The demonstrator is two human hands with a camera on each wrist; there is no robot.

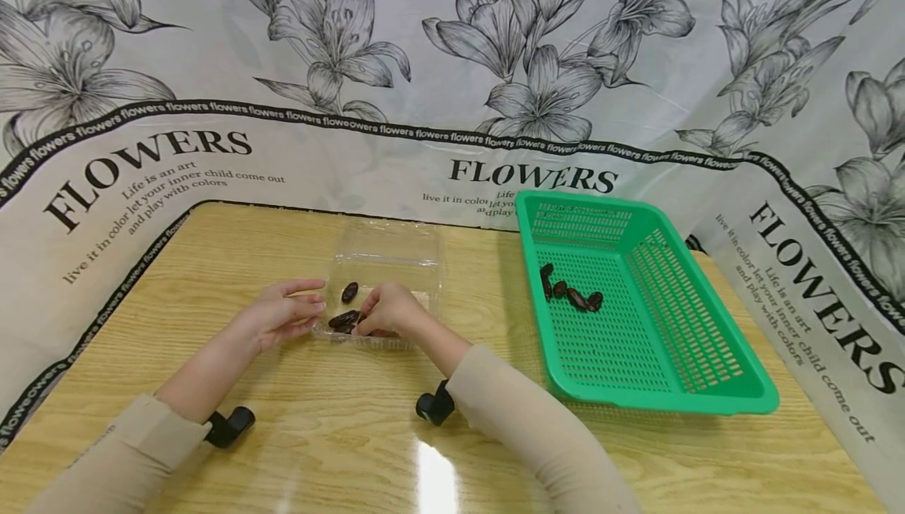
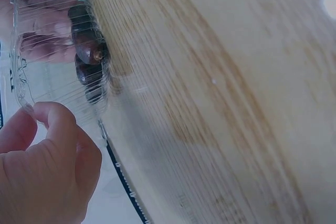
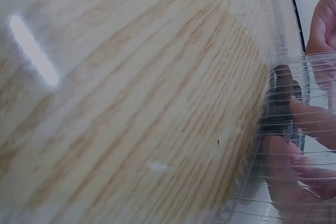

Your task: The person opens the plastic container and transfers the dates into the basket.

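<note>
A clear plastic box (image 1: 387, 240) lies on the table with its lid folded back and dark brown dates, apparently, inside. One date (image 1: 349, 291) sits apart from a cluster (image 1: 344, 320) along the near wall. My left hand (image 1: 286, 316) is at the box's left side; in the left wrist view its thumb and forefinger pinch the rim corner. My right hand (image 1: 392, 310) reaches into the box with curled fingers. Through the ribbed wall, the right wrist view shows that thumb and fingertips (image 3: 302, 109) close against a dark date (image 3: 278, 100), partly hidden.
A green perforated basket (image 1: 646, 400) stands to the right, with several dates (image 1: 577, 299) near its left side. The wooden table (image 1: 332, 435) ends at a white flower-printed cloth (image 1: 353, 160) behind. Black wrist mounts (image 1: 229, 426) are strapped at both sleeves.
</note>
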